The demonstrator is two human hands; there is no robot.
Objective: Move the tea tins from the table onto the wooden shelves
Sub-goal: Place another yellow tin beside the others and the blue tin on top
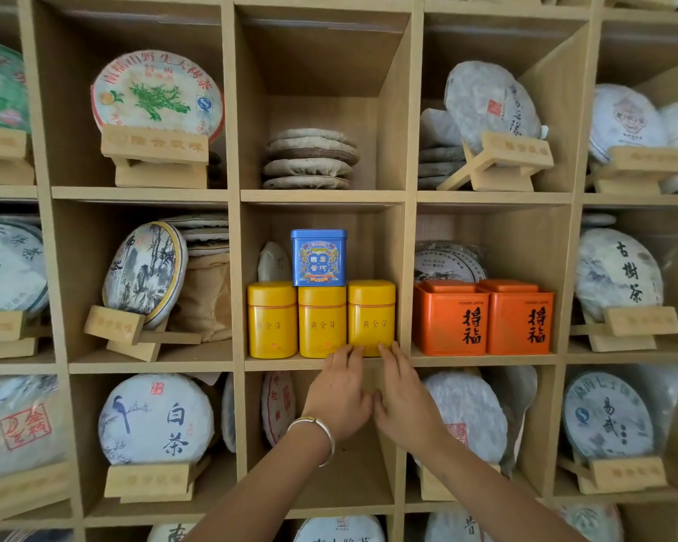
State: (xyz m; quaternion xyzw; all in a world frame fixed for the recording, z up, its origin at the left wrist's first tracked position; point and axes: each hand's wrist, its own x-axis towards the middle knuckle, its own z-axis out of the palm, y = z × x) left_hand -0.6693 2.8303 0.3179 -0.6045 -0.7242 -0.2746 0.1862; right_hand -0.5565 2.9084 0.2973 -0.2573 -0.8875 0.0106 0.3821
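Three yellow tea tins stand side by side in the middle cubby of the wooden shelves: a left tin, a middle tin and a right tin. A blue tin sits on top of the left and middle yellow tins. Two orange tins fill the cubby to the right. My left hand and my right hand reach side by side to the base of the right yellow tin, straight fingertips touching its bottom edge. The table is out of view.
Wrapped round tea cakes on wooden stands fill the surrounding cubbies. A flat stack of cakes lies in the cubby above the tins. A white packet stands behind the yellow tins. A silver bracelet circles my left wrist.
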